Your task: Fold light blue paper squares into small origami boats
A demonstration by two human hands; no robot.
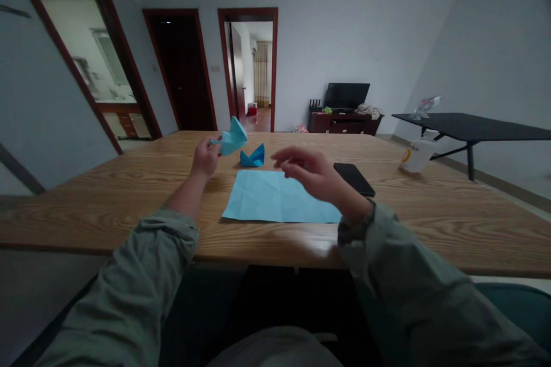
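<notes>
My left hand (205,157) is raised above the wooden table (107,209) and holds a folded light-blue paper piece (233,137) by its narrow end. Just right of that hand, a small folded blue paper shape (252,156) stands on the tabletop, its two points upward. A creased, unfolded light-blue paper sheet (278,198) lies flat in front of it. My right hand (307,172) hovers over the sheet's right side, fingers loosely curved and holding nothing. It does not appear to touch the paper.
A black smartphone (353,179) lies face down or dark-side up right of the sheet. Farther right stands a white paper cup (416,155) on its side near a black table (473,127). The wooden table's near edge runs below my forearms.
</notes>
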